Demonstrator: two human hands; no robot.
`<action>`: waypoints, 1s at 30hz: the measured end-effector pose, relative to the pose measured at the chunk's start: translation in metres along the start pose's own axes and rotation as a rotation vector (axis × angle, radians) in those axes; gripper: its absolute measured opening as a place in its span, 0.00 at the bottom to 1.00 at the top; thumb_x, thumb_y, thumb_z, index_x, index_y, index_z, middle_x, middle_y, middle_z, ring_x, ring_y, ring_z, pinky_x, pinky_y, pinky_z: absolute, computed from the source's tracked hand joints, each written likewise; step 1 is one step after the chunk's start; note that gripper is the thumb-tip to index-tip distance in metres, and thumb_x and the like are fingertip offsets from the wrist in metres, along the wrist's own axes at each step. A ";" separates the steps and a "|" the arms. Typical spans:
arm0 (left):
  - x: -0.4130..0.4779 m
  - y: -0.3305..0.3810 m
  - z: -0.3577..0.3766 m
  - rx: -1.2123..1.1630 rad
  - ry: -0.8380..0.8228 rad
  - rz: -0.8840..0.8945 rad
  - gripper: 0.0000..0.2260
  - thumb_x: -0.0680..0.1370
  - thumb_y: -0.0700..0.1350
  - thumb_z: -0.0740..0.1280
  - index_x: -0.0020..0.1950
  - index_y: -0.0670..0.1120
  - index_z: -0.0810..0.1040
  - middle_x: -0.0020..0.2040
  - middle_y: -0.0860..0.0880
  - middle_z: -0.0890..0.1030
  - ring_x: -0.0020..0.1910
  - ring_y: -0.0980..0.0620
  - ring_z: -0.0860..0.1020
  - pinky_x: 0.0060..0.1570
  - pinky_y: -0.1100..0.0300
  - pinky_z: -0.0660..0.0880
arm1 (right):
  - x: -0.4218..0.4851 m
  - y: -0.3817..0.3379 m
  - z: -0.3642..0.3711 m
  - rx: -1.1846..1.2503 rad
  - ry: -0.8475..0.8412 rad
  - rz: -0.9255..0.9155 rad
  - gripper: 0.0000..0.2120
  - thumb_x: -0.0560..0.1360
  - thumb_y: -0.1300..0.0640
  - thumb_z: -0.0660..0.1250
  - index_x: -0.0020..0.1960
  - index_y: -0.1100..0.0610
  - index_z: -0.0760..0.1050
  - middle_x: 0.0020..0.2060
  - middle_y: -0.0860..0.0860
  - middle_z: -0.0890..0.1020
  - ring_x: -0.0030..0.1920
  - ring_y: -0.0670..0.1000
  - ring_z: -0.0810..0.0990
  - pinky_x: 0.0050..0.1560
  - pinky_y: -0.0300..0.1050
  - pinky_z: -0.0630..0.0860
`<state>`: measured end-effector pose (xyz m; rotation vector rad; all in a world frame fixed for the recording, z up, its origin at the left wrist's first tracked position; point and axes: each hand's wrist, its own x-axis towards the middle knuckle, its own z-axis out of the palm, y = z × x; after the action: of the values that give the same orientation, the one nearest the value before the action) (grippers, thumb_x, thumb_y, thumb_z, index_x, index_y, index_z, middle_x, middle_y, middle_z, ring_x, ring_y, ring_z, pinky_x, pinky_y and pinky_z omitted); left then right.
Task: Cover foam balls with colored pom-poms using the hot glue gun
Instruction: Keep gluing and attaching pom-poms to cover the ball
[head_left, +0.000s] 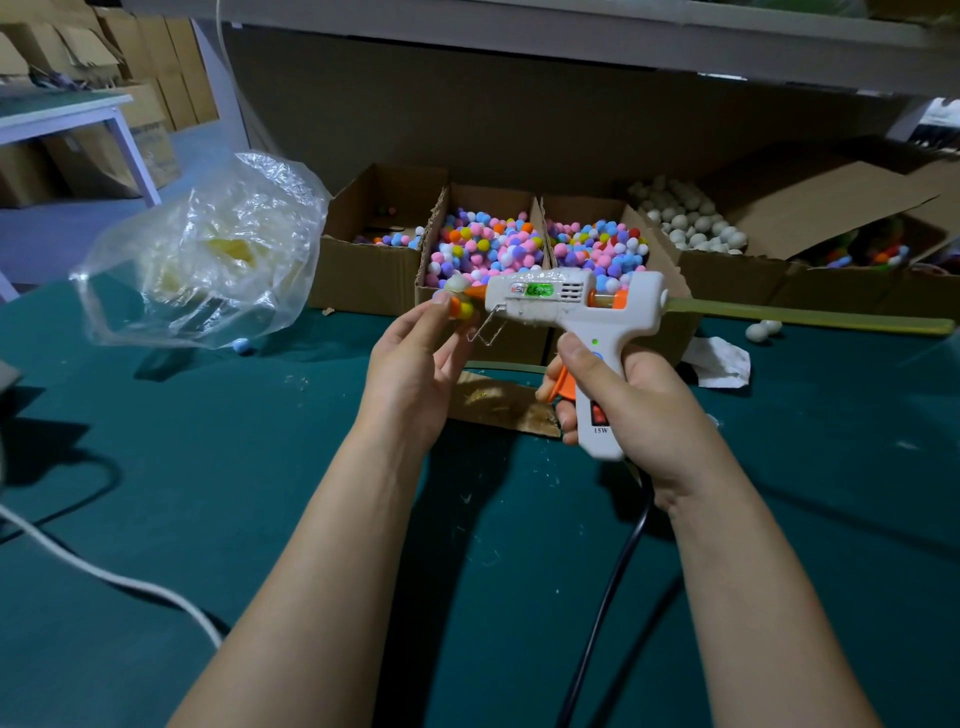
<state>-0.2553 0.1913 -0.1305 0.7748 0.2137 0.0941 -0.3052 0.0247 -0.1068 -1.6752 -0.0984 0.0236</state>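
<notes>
Two hands held work above the green table (260, 467): left hand (415, 364) pinched the foam ball (456, 283), partly hidden by fingertips (441, 297) and stuck pom-poms (462, 310); right hand (631, 400) gripped the glue gun (550, 299), nozzle against the ball. Glue flow was indiscernible.

Left arm (322, 545): bare forearm; enters at 7 o'clock, reaches toward 1 o'clock; wrist nearly straight
Left hand (415, 364): palm facing 3 o'clock; thumb and fingertips pinch a partly covered foam ball (457, 285) at its 1 o'clock
Right arm (753, 571): bare forearm; enters at 5 o'clock, angled toward 11 o'clock
Right hand (634, 400): wrapped round the hot glue gun (566, 301) grip; thumb up the near side; fingers curled at the trigger (563, 384), 9 o'clock side
</notes>
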 end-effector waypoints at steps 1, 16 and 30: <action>0.001 0.000 0.000 0.003 0.003 0.008 0.08 0.77 0.41 0.70 0.54 0.41 0.79 0.52 0.43 0.84 0.52 0.49 0.83 0.41 0.64 0.80 | 0.000 0.000 0.000 0.000 0.000 -0.002 0.16 0.74 0.43 0.66 0.43 0.57 0.79 0.35 0.56 0.82 0.30 0.45 0.79 0.32 0.39 0.76; -0.001 0.000 0.001 -0.067 -0.030 0.047 0.13 0.76 0.39 0.71 0.60 0.39 0.78 0.43 0.46 0.86 0.42 0.54 0.85 0.37 0.66 0.78 | -0.001 -0.001 0.001 -0.027 0.007 0.002 0.15 0.76 0.45 0.65 0.44 0.57 0.79 0.32 0.53 0.81 0.30 0.45 0.79 0.32 0.38 0.76; -0.001 0.002 -0.001 0.001 -0.012 -0.019 0.17 0.75 0.41 0.73 0.63 0.41 0.78 0.50 0.44 0.86 0.49 0.47 0.85 0.44 0.58 0.82 | -0.002 -0.002 0.001 -0.019 0.003 -0.004 0.15 0.76 0.45 0.65 0.44 0.57 0.79 0.33 0.53 0.82 0.30 0.44 0.79 0.32 0.38 0.76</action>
<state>-0.2566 0.1925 -0.1297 0.7742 0.2103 0.0713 -0.3070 0.0259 -0.1049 -1.6940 -0.1003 0.0173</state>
